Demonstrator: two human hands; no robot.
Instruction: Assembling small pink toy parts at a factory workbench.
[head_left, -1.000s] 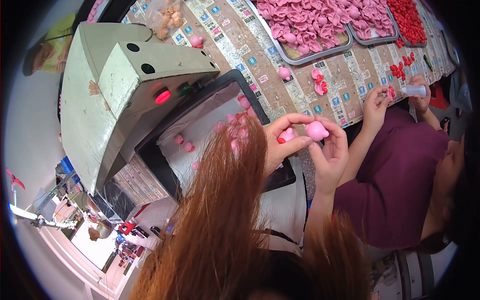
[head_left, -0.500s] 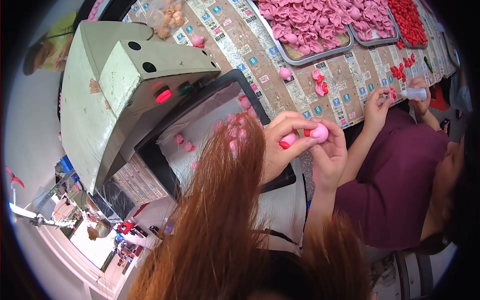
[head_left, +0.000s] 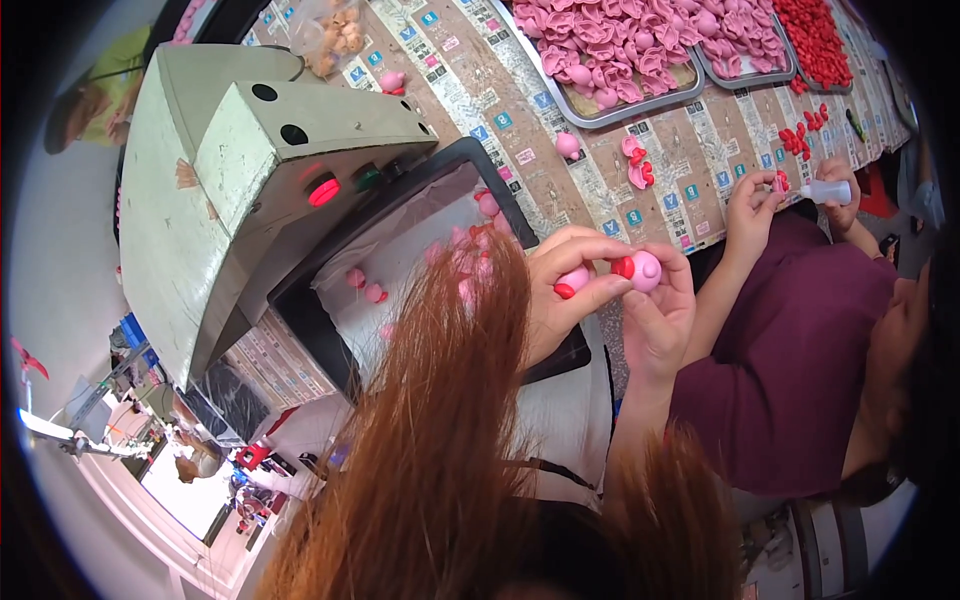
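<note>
My right hand (head_left: pixel 662 325) grips a round pink figure piece (head_left: pixel 646 272) that has a red part (head_left: pixel 622 267) on its left side. From the left, the finger and thumb tips of my left hand (head_left: pixel 548 315) reach that red part. A second pink piece with a red part (head_left: pixel 574 281) is tucked in my left hand, between fingers and thumb. Below and left of my hands, more pink-and-red pieces (head_left: pixel 375 293) lie on a sheet in a black tray (head_left: pixel 283 297). Long hair hides part of the tray and my left wrist.
A grey-green machine housing (head_left: pixel 190 220) with a lit red button stands left. Trays of pink parts (head_left: pixel 625 117) and red parts (head_left: pixel 815 45) sit on the patterned table (head_left: pixel 560 205). At right, a co-worker in maroon (head_left: pixel 780 360) holds a small bottle (head_left: pixel 828 192) and a small part.
The pink piece in my right hand has turned and shifted slightly right, and more of its red part shows. The co-worker's hands have moved slightly.
</note>
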